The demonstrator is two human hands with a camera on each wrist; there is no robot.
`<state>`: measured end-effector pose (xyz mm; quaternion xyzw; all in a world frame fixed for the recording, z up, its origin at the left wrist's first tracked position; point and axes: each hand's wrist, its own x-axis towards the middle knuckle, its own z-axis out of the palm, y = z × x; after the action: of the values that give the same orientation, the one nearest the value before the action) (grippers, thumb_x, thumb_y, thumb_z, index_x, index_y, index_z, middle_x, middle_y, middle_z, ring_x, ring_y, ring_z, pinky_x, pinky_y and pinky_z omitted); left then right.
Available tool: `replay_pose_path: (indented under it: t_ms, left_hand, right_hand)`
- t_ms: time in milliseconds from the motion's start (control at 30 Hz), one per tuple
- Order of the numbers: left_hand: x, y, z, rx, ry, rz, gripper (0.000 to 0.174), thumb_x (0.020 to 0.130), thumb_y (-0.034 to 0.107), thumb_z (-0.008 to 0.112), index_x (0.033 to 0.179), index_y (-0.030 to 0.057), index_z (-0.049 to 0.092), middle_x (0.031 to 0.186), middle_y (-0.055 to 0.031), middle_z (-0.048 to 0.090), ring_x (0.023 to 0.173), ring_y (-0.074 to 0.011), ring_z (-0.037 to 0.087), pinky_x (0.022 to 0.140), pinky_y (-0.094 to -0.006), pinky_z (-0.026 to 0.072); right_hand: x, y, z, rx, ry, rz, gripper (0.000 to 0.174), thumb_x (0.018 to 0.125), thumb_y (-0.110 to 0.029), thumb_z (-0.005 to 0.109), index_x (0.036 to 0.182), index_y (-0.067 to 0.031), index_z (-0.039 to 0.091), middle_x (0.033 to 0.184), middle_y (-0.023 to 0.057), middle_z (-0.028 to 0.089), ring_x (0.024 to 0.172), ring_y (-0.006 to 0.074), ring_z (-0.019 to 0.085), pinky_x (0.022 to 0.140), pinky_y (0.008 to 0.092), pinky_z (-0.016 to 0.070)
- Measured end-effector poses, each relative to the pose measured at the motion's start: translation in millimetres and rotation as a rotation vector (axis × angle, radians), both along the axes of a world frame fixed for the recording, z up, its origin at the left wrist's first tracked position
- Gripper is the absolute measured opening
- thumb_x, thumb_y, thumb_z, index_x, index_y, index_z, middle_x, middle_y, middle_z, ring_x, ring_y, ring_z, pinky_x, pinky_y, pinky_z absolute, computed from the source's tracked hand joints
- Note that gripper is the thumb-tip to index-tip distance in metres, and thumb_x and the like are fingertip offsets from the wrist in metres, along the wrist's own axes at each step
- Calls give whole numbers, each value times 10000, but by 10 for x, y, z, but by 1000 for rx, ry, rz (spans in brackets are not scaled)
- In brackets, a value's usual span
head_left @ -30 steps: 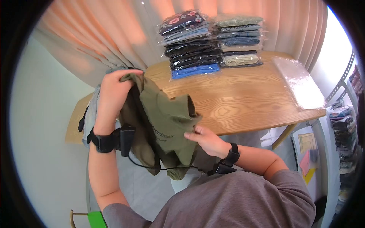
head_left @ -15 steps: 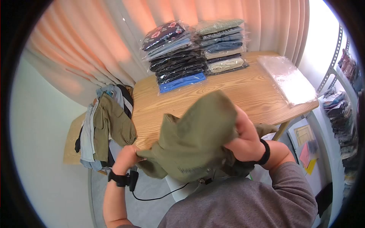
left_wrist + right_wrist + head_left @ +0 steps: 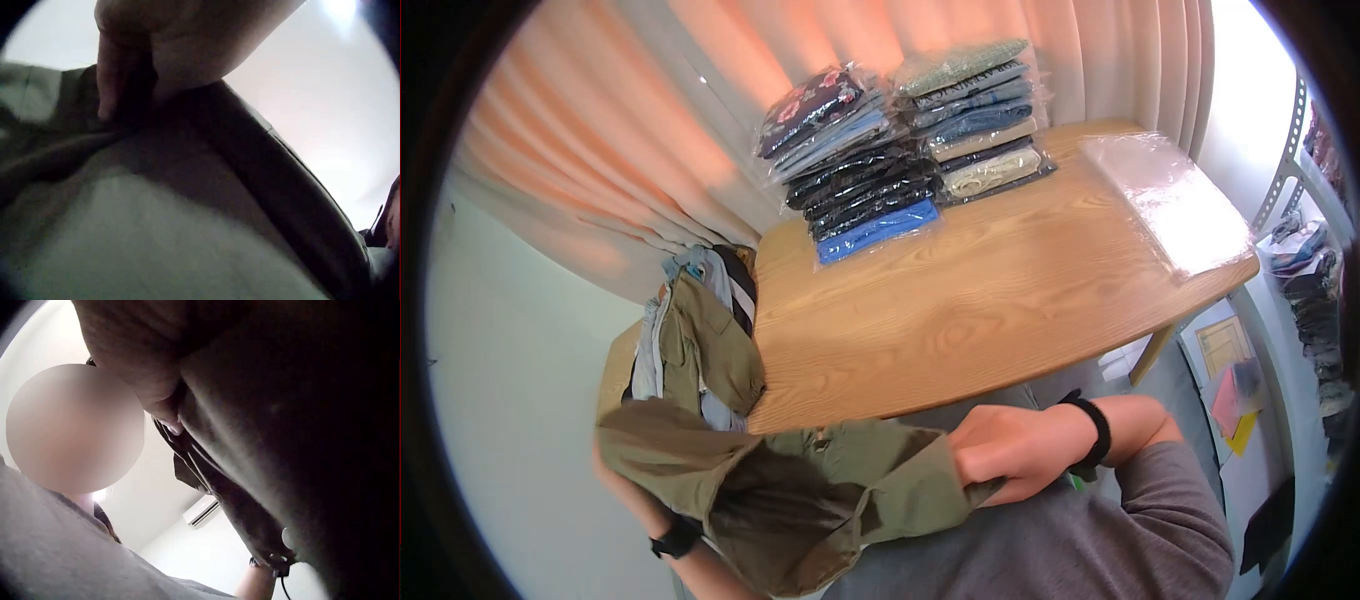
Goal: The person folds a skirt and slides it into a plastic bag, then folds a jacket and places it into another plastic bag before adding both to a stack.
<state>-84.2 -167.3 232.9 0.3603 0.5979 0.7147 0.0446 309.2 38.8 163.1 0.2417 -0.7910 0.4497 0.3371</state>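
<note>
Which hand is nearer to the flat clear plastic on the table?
Right. In the head view, the right hand grips the olive garment below and left of the clear plastic; the left hand, hidden there behind the garment, is much farther left.

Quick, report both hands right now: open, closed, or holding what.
Left hand: grip closed, holding the olive-green garment.
Right hand: grip closed, holding the same garment.

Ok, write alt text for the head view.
A person's right hand grips an olive-green garment in front of a wooden table; the left hand is hidden behind the garment. On the table stand two stacks of bagged folded clothes, with clear plastic to their right. Loose clothes are piled at left.
</note>
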Motion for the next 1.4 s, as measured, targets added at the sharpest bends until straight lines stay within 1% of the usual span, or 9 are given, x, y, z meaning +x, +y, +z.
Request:
replay_pose_path:
  t_ms: [133, 367, 600, 733, 767, 867, 1000, 1167, 1400]
  left_hand:
    - [65, 798, 710, 139, 608, 291, 356, 939, 105, 410, 1264, 4, 514, 1121, -107, 597, 920, -190, 608, 829, -325, 493]
    - [508, 3033, 1102, 374, 614, -88, 336, 904, 10, 452, 1224, 6, 556, 981, -37, 604, 759, -121, 563, 651, -242, 480]
    - [2155, 4564, 256, 491, 605, -115, 284, 898, 70, 469, 1141, -32, 575, 988, -131, 609, 955, -228, 572, 886, -307, 438]
    - [2507, 5214, -646, 240, 328, -417, 390, 839, 19, 479, 1222, -42, 522, 1343, -225, 454, 1238, -334, 449, 1059, -354, 324]
    - [2556, 5313, -925, 49, 689, -403, 454, 803, 12, 493, 1256, -24, 500, 1386, -241, 389, 1252, -359, 428, 1064, -359, 321]
    - [2679, 5248, -1354, -406, 981, -649, 631, 745, 37, 547, 1362, 111, 439, 1480, -237, 252, 986, -265, 597, 885, -324, 471]
    - [2390, 4851, -1144, -599, 1077, -879, 465, 795, 105, 601, 1255, 77, 535, 1339, -177, 482, 896, -252, 636, 818, -313, 504]
    - [1696, 3886, -1110, -878, 1159, -960, 447, 837, 232, 637, 1239, 59, 546, 1236, -152, 568, 1148, -294, 531, 977, -370, 418]
    - [1199, 2609, -1671, -1134, 1128, -847, 708, 875, 455, 552, 1425, 85, 305, 1480, -210, 249, 1358, -382, 255, 1090, -427, 270]
  right_hand:
    - [13, 41, -182, -103, -35, 6, 274, 844, -129, 623, 1059, -47, 474, 830, 148, 551, 757, 369, 551, 639, 399, 444]
    - [598, 278, -351, -644, -73, -466, 484, 870, -23, 588, 1315, -7, 400, 1226, 79, 529, 1156, 141, 481, 972, 282, 384]
    - [1312, 758, -874, -1034, 117, -1091, 360, 915, -60, 530, 1257, 16, 446, 1163, 48, 552, 1092, 115, 484, 949, 254, 373]
    - [1691, 1018, -1271, -1111, 50, -1305, 252, 927, -90, 511, 1151, 20, 487, 1076, 61, 570, 998, 127, 504, 885, 258, 396]
    - [1741, 1046, -1342, -1120, 25, -1361, 223, 919, -121, 529, 1086, 23, 500, 1043, 77, 577, 961, 137, 508, 848, 267, 408]
    - [1843, 1125, -1595, -1141, -129, -1499, 229, 904, -152, 558, 1040, 25, 505, 1014, 83, 587, 934, 139, 515, 825, 274, 418]
    - [1863, 1179, -1655, -1210, -91, -1452, 232, 888, -174, 586, 991, 19, 510, 968, 92, 596, 883, 146, 531, 773, 292, 437]
    - [1858, 1191, -1692, -1212, -125, -1474, 241, 884, -190, 598, 968, 18, 508, 961, 83, 594, 874, 138, 526, 765, 281, 436]
    - [1650, 1167, -1704, -1109, -158, -1504, 281, 893, -192, 588, 1027, 44, 517, 1004, 113, 599, 929, 154, 522, 819, 299, 426]
